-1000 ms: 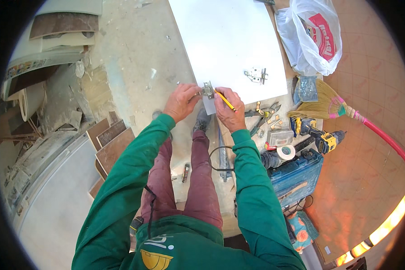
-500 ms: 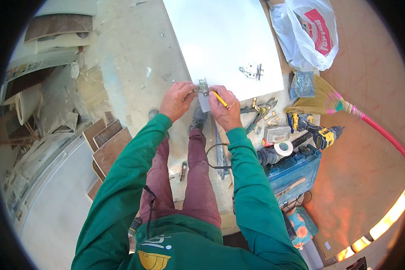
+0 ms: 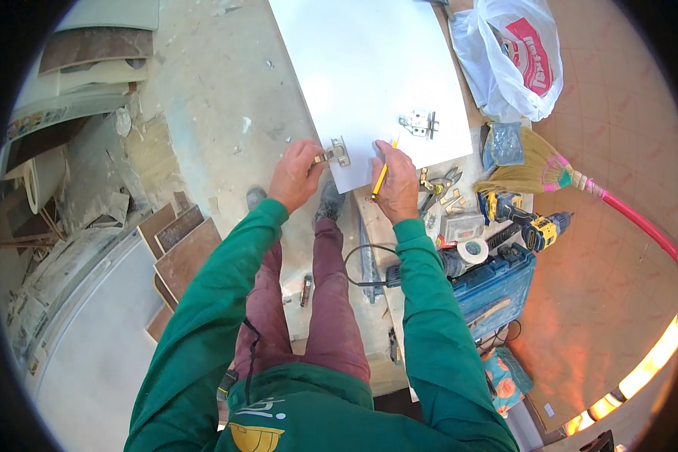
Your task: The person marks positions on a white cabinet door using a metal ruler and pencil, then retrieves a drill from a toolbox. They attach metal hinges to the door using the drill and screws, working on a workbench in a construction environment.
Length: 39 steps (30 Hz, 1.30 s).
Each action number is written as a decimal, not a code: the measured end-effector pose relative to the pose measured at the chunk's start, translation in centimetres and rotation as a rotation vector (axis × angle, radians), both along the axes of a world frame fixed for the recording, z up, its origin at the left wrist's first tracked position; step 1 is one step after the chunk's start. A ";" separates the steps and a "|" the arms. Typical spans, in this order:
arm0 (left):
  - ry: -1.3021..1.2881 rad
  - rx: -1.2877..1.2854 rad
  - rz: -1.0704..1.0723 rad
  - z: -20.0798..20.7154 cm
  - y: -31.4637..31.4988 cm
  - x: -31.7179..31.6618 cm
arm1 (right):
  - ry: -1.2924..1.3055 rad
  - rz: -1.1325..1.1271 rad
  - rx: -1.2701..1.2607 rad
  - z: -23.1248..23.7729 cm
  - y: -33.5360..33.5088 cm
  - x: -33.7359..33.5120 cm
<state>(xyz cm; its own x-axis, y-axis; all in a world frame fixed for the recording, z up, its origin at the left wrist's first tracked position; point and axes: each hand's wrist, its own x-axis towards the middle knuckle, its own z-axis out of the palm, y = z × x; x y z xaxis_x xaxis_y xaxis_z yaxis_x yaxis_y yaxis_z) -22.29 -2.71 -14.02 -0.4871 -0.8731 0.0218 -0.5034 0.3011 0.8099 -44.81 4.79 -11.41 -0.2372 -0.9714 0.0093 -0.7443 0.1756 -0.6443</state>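
Observation:
A metal cabinet hinge (image 3: pixel 340 153) lies at the left edge of a white board (image 3: pixel 377 71), near its front corner. My left hand (image 3: pixel 297 173) pinches the hinge by its arm, which sticks out past the board's edge. In my right hand (image 3: pixel 398 188) is a yellow pencil (image 3: pixel 384 176), gripped between the fingers, its tip pointing away from me. That hand is over the board's front edge, a short way right of the hinge. More metal hinge hardware (image 3: pixel 419 123) rests on the board beyond my right hand.
Right of the board are pliers (image 3: pixel 443 184), a clear plastic box (image 3: pixel 462 226), a tape roll (image 3: pixel 472 251), a yellow drill (image 3: pixel 539 228), a blue tool case (image 3: pixel 497 290), a broom (image 3: pixel 531 162) and a white plastic bag (image 3: pixel 505 60). Panel offcuts (image 3: pixel 188 252) lean at the left.
My right hand has moved right, away from the hinge, and the pencil has turned so its tip points away from me. My left hand still holds the hinge, now flatter on the board.

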 end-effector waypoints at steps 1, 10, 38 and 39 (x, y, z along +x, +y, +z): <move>0.006 -0.020 -0.007 0.1 -0.1 0.1 | 0.023 0.048 0.010 0.0 0.3 -0.3; 0.141 -0.094 0.243 4.9 -4.0 -0.7 | -0.026 0.215 0.076 0.0 1.7 -1.8; -0.587 -0.365 -0.164 4.4 -32.6 -34.0 | 0.003 0.103 0.097 1.7 1.2 -1.5; -0.707 -0.453 -0.193 4.0 -33.7 -34.4 | -0.005 0.100 0.091 1.5 1.0 -1.4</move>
